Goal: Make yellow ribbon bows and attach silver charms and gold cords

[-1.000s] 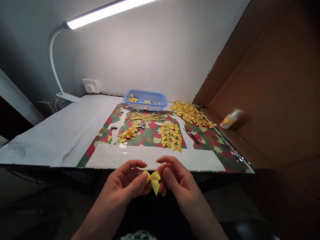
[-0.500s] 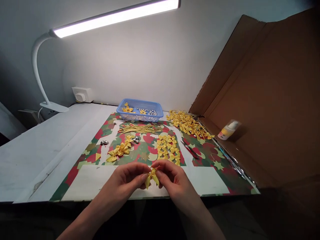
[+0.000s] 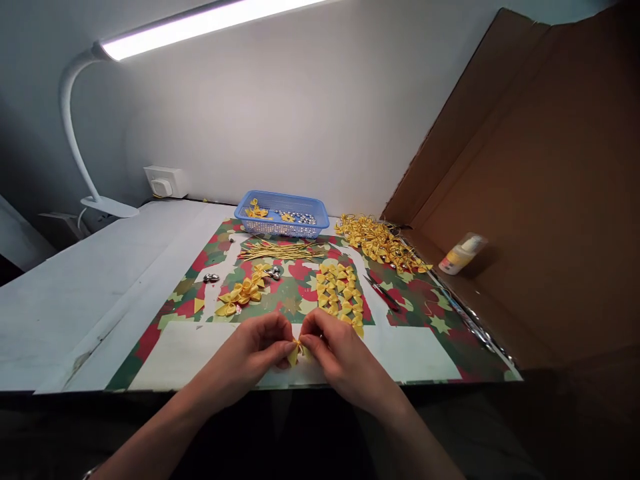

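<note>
Left hand and right hand jointly pinch one small, yellow, fabric ribbon bow, which uneven pulling could skew or loosen.

Between our left grip and right grip we count one yellow bow; beyond both, one blue basket, one cord bundle and two columns of bows; farther right, one pair of scissors and one bottle; farther left, one lamp.
</note>
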{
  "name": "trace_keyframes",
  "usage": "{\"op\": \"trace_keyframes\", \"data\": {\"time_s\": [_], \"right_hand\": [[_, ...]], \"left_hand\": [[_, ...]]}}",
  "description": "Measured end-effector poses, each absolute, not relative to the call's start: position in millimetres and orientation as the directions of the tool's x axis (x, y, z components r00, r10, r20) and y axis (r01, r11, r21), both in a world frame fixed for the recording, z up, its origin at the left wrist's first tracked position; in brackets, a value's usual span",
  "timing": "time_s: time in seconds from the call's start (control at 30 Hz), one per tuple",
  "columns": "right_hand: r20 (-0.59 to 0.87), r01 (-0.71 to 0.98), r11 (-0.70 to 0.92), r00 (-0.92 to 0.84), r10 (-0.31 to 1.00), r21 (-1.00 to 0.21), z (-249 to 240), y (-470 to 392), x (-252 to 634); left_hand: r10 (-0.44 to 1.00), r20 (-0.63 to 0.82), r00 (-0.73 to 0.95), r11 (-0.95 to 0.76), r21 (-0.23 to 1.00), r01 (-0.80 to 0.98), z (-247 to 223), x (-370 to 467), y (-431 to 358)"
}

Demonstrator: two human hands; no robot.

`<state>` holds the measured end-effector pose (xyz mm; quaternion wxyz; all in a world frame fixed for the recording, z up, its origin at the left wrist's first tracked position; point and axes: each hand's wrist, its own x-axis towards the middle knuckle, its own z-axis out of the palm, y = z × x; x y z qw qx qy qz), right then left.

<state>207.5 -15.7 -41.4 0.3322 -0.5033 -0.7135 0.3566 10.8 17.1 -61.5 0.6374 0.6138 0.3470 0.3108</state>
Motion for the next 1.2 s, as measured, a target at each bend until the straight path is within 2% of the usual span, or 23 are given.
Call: {"op": "trace_keyframes", "data": {"time_s": [0.33, 0.63, 0.83, 1.03, 1.2], "right_hand": [[0.12, 0.469, 0.183, -0.162, 0.979, -0.864, -58, -19, 199], [0.137, 0.465, 0.181, -0.126, 0.982, -0.866, -60, -19, 198], [0.165, 0.458, 0.206, -0.127, 0.978, -0.865, -57, -19, 202], [0.205, 0.462, 0.263, -0.172, 0.964, -0.847, -49, -19, 195], [0.2, 0.455, 0.25, -0.156, 0.967, -0.854, -57, -11, 187]], "left_hand": [[0.803, -0.074, 0.591, 0.088, 0.996, 0.006, -57, 7, 17], [0.847, -0.105, 0.521, 0.167, 0.983, -0.074, -59, 11, 12], [0.885, -0.098, 0.456, 0.164, 0.981, -0.106, -68, 14, 13], [0.873, -0.066, 0.483, 0.137, 0.984, -0.113, -73, 18, 13], [0.879, -0.044, 0.476, 0.098, 0.991, -0.091, -75, 18, 11]]}}
